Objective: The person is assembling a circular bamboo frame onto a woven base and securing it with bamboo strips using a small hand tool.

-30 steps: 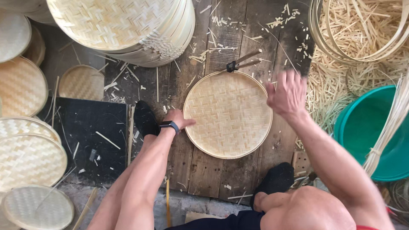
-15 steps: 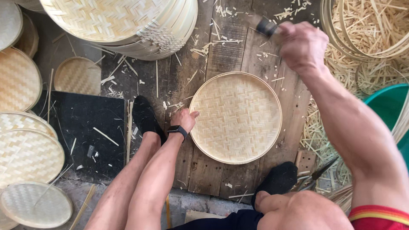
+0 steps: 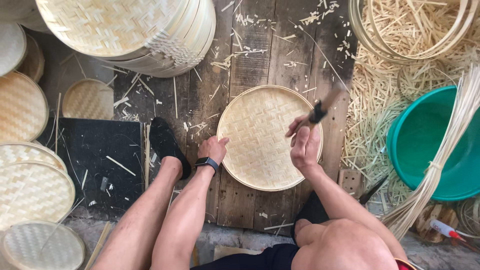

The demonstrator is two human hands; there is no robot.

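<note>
Mid-frame: left hand rests loose-fingered on woven tray rim; right hand clamped on blurred tool over tray.

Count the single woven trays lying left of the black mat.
4, partly cut off by the frame edge: one top left, two overlapping mid left, one at the bottom. Others may be hidden out of frame.

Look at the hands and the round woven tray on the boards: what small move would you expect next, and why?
Probably a short downward tap on the tray's rim. The right hand holds a dark-handled tool raised over the right edge of the woven tray, while the left hand rests against its left rim, steadying it flat.
</note>
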